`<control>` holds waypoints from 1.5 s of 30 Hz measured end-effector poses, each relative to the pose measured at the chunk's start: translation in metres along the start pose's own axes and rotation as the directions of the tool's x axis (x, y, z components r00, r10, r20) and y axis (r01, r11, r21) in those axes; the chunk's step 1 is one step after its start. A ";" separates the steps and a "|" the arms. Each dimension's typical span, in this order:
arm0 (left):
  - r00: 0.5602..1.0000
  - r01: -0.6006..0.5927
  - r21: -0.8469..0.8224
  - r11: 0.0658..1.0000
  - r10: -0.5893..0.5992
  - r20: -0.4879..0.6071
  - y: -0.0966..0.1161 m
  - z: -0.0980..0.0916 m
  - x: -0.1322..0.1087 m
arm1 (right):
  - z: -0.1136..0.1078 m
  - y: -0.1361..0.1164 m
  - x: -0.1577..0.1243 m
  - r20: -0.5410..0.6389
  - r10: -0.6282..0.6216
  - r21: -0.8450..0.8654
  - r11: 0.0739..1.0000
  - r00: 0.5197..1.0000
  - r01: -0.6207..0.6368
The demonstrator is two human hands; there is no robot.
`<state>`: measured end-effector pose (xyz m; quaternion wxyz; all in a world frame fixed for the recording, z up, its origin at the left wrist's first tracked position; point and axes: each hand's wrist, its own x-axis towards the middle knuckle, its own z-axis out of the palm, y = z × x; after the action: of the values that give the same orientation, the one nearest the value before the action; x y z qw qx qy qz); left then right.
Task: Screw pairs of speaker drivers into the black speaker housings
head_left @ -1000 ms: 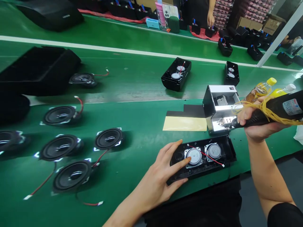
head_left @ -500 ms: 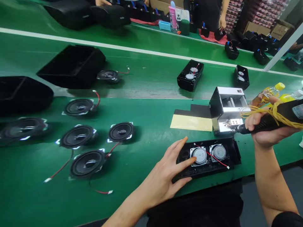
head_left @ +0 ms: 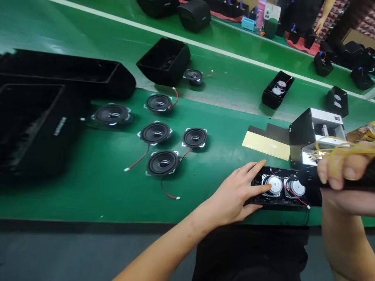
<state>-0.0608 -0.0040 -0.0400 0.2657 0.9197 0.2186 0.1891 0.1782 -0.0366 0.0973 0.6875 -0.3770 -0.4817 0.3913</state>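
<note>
A green counter (head_left: 219, 164) carries the silver-and-black machine (head_left: 303, 134); grey floor (head_left: 102, 246) shows well out on the machine's near side. Just in front of the machine lies the open housing (head_left: 283, 201), cavity up, long axis along the counter. The left hand (head_left: 233, 193) rests spread fingers on it; the right hand (head_left: 347, 177) wraps its fingers around a driver (head_left: 311, 176) pointing left.

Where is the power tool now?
In the head view, the power tool is at the right, in the right hand, its nose near the right speaker in the long case.
</note>
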 end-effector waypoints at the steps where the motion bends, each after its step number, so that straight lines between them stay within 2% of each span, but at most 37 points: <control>1: 1.000 0.007 -0.002 1.000 -0.007 -0.001 0.001 0.000 0.001 | 0.011 0.011 0.000 0.015 -0.031 0.040 0.999 0.999 0.030; 3: 1.000 0.015 -0.004 1.000 -0.015 0.001 0.002 0.001 0.003 | 0.029 0.034 -0.002 0.006 -0.069 0.084 0.994 0.998 0.068; 5: 1.000 0.017 0.003 1.000 -0.017 0.004 0.002 0.000 0.005 | 0.039 0.054 -0.003 -0.011 -0.055 0.071 0.996 0.998 0.056; 9: 1.000 0.009 0.034 0.999 -0.009 0.005 0.004 -0.002 0.006 | 0.043 0.075 -0.004 -0.002 -0.028 0.024 0.999 1.000 0.028; 15: 1.000 -0.008 0.054 0.999 0.008 -0.004 0.004 -0.002 0.006 | 0.042 0.082 -0.005 -0.037 -0.029 -0.073 0.997 0.999 0.027; 24: 1.000 0.006 0.047 0.999 -0.005 -0.002 0.005 -0.003 0.006 | 0.042 0.088 -0.003 -0.049 -0.024 -0.099 0.995 0.998 0.019; 32: 1.000 0.015 0.041 0.999 -0.015 0.013 0.006 -0.004 0.007 | 0.046 0.086 -0.001 -0.031 0.031 -0.101 0.994 0.999 -0.034; 38: 1.000 0.007 0.031 0.999 -0.008 0.010 0.005 -0.004 0.006 | 0.043 0.094 -0.005 0.013 0.032 -0.075 0.997 0.999 -0.031; 45: 0.999 0.018 0.020 1.000 -0.018 0.031 0.004 -0.005 0.007 | 0.042 0.101 -0.009 0.104 0.103 -0.056 0.994 0.989 -0.098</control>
<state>-0.0554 -0.0015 -0.0322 0.2616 0.9231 0.2247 0.1702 0.1177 0.0029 0.0139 0.6305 -0.3968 -0.5079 0.4325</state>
